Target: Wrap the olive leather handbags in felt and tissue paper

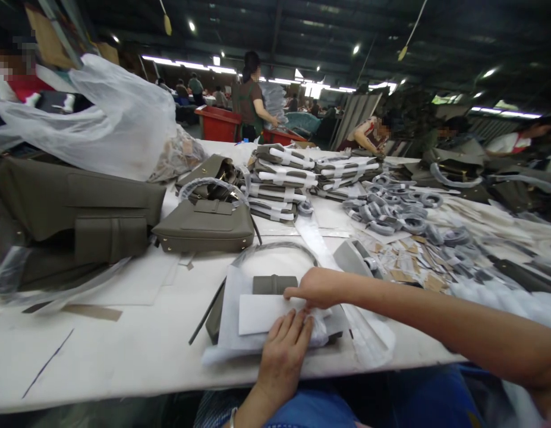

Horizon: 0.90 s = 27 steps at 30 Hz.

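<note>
An olive handbag (215, 312) lies flat at the table's front edge, mostly covered by thin white wrapping paper (230, 342). On top of the paper rests a white rectangular sheet (255, 315). My left hand (286, 351) lies on the sheet's lower right part, fingers stretched out and flat. Just above it, my right hand (317, 288) is at the sheet's upper right edge, its fingers curled with the index finger pointing left; what lies under its fingertips is hidden. The bag's olive flap (275, 285) shows above the sheet, and its wrapped handle (279, 245) arches behind.
Olive bags (204, 226) stand behind and at the left (110, 208), near a large clear plastic bag (123, 119). Stacked wrapped pieces (286, 178), rolled straps (391, 202) and paper scraps (413, 261) lie farther back and right. People work beyond the table (145, 380).
</note>
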Motion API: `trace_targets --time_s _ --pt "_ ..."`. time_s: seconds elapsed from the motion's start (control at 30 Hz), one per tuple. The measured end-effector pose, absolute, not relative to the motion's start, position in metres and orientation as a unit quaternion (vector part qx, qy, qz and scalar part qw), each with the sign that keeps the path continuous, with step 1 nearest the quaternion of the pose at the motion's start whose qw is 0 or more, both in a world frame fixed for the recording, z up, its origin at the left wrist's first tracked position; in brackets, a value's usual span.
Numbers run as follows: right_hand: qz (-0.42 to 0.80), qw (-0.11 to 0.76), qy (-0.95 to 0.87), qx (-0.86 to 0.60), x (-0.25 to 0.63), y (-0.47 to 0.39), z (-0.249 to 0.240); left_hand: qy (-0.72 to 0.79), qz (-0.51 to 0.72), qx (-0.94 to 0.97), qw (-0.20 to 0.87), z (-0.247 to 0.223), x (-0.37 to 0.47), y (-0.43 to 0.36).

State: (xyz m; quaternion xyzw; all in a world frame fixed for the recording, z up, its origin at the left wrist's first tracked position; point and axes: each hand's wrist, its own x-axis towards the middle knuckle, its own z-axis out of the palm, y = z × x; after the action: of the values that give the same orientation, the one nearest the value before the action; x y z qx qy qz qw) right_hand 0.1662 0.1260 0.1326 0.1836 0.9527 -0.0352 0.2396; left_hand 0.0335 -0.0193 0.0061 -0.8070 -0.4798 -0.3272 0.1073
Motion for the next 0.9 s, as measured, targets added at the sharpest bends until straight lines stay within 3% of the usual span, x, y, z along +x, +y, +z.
trace_targets --time_s 0.57,0.73,0.9 --pt "-0.055 0.304 0.938 0.156 0.133 0.157 0.12 -0.439 -0.378 -0.806 0.123 0.002 0.03 -0.015" --pt "-0.091 0.268 0.938 0.201 0.143 0.188 0.112 -0.438 -0.388 -0.801 0.127 0.004 0.03 -0.015" --pt "-0.098 0.184 0.912 0.354 0.177 0.22 0.11 -0.441 -0.407 -0.789 0.134 0.005 0.031 -0.015"
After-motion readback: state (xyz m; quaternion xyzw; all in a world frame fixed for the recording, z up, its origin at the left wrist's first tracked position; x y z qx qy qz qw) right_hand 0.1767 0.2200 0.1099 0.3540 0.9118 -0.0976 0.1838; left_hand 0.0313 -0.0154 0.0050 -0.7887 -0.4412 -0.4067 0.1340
